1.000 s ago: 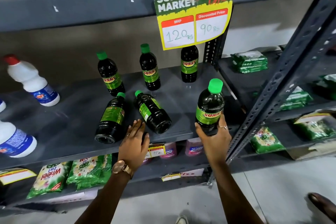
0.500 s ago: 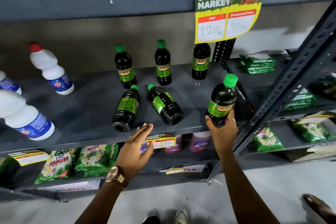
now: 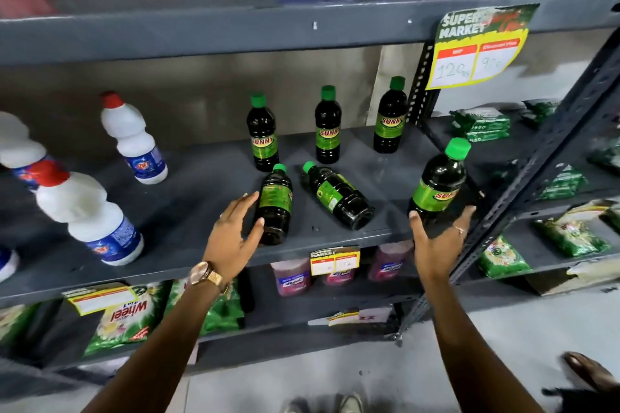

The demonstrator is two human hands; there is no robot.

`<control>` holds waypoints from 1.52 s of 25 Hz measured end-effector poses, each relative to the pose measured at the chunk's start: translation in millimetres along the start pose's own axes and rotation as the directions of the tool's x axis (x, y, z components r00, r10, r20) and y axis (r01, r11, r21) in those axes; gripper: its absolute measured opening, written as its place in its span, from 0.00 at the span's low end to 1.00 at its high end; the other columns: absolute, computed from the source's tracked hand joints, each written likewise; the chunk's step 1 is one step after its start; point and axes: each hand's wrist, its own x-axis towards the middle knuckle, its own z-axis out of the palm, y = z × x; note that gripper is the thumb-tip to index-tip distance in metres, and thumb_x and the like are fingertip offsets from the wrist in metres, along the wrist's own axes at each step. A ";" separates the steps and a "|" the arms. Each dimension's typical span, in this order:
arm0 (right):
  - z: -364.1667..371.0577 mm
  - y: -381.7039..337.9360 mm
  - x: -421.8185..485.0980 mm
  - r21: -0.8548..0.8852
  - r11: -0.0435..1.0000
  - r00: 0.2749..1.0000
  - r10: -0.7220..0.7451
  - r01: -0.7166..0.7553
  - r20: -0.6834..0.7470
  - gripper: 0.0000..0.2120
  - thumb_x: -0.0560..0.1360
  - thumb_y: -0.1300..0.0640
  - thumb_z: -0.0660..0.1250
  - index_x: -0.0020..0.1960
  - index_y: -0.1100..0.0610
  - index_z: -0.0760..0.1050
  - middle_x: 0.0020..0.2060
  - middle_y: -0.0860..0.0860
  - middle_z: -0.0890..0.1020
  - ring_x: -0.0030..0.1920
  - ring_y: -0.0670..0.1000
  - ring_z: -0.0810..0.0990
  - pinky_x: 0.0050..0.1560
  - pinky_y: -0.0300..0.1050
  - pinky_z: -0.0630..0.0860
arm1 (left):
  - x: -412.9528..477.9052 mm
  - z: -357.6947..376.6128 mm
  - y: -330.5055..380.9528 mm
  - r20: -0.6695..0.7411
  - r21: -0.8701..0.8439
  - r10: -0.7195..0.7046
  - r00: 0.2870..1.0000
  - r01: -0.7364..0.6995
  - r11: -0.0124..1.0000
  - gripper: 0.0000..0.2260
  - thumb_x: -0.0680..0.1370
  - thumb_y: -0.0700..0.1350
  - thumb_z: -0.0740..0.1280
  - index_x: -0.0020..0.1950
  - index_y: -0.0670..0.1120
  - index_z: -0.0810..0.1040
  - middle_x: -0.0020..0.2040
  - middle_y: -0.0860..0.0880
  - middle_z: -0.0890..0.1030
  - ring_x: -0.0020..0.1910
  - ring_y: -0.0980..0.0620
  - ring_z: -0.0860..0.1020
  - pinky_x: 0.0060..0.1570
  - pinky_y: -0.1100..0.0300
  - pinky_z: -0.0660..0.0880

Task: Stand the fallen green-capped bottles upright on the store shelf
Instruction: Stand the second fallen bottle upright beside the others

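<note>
Two green-capped bottles lie fallen on the grey shelf (image 3: 188,221) near its front edge: the left fallen bottle (image 3: 275,204), cap toward the back wall and base toward the viewer, and the right fallen bottle (image 3: 337,199), lying at an angle with its base toward the front right. Behind them three bottles of the same kind (image 3: 327,126) stand upright in a row. The left hand (image 3: 235,235), fingers spread and open, reaches in beside the left fallen bottle; the thumb lies at the bottle's lower body, though motion blur leaves it uncertain whether contact is made. The right hand (image 3: 436,241) cups the base of a fourth bottle (image 3: 437,183), which stands slightly tilted at the shelf's right end; the grip appears loose, thumb on one side and fingers on the other. For the step in hand, the left hand would best wrap the bottle's midsection, pivot it about its base, and set it clear of its neighbour and the back row. White red-capped bottles (image 3: 134,141) stand well apart at left.
</note>
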 end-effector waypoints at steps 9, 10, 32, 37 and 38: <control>101.2 -105.6 -3.4 -0.644 0.744 0.768 0.305 0.176 0.563 0.36 0.66 0.38 0.73 0.65 0.59 0.69 0.64 0.59 0.74 0.64 0.61 0.71 0.62 0.55 0.68 | 36.8 10.3 -55.0 0.134 0.233 -0.255 0.958 0.220 0.947 0.22 0.79 0.42 0.59 0.72 0.40 0.60 0.74 0.36 0.62 0.74 0.39 0.59 0.75 0.48 0.56; 104.2 -110.8 10.8 -0.663 0.734 0.701 0.394 0.149 0.594 0.32 0.64 0.39 0.75 0.58 0.58 0.71 0.58 0.57 0.77 0.57 0.59 0.75 0.55 0.51 0.73 | 37.2 12.8 -56.4 0.142 0.262 -0.255 0.957 0.212 0.941 0.23 0.79 0.43 0.58 0.73 0.39 0.59 0.75 0.36 0.61 0.75 0.39 0.57 0.75 0.48 0.54; 143.2 -41.7 -1.0 0.072 0.995 0.937 -0.086 0.066 0.337 0.38 0.67 0.61 0.75 0.71 0.53 0.62 0.59 0.49 0.77 0.59 0.44 0.77 0.66 0.49 0.72 | 39.5 16.6 -58.2 0.098 0.338 -0.208 0.973 0.164 0.927 0.21 0.79 0.46 0.58 0.70 0.40 0.64 0.73 0.39 0.64 0.74 0.41 0.59 0.75 0.49 0.55; 151.8 -62.0 2.8 -0.019 1.000 0.991 0.007 -0.005 0.137 0.44 0.55 0.48 0.84 0.64 0.55 0.65 0.58 0.53 0.76 0.61 0.58 0.75 0.66 0.60 0.69 | 38.4 16.4 -56.0 0.096 0.356 -0.210 0.973 0.163 0.920 0.20 0.79 0.46 0.58 0.70 0.40 0.65 0.73 0.39 0.65 0.73 0.40 0.60 0.75 0.49 0.56; 154.2 -62.4 3.9 -0.063 0.998 0.989 0.020 -0.011 0.144 0.49 0.54 0.47 0.84 0.68 0.58 0.64 0.63 0.56 0.74 0.65 0.60 0.71 0.68 0.61 0.65 | 39.0 15.9 -55.7 0.095 0.354 -0.211 0.973 0.165 0.920 0.20 0.79 0.46 0.58 0.70 0.40 0.65 0.73 0.39 0.65 0.74 0.41 0.60 0.75 0.49 0.56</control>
